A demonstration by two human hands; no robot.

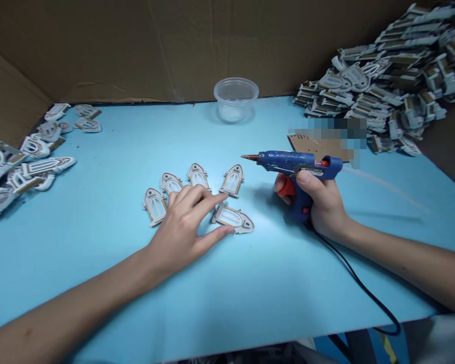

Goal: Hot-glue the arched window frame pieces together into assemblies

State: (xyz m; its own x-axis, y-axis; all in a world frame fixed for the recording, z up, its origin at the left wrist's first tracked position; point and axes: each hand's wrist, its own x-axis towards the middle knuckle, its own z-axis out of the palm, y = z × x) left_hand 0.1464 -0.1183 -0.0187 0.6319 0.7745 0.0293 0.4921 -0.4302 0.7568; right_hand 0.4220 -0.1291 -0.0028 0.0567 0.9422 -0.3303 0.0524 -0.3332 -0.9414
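Arched window piece, pale with brown edges: lies on the blue table in front of the person, turned sideways, its point toward the right, its base end toward the left hand. That hand is spread low beside it, thumb and index finger parted; thumb tip at the piece's near edge, index fingertip beyond its base end. Whether the thumb presses or only rests there, cannot tell.

Four similar pieces form a loose arc beyond, points away from the person: a leftmost piece, a second piece, a third piece, a fourth piece. Left hand's fingers block the view of the lower parts of the second and third. Fourth lies just past the index fingertip.

Right hand wrapped round the grip of a blue glue gun, a finger at the red trigger. Nozzle points left, above and to the right of the sideways piece. Clear glue stick trails from the rear; black cable curves down past the table's near edge.

Farther out: cardboard scrap behind the gun, partly masked by a blurred patch; clear tub near the back cardboard wall; tall heap of pieces at back right; scattered pieces along the left side.
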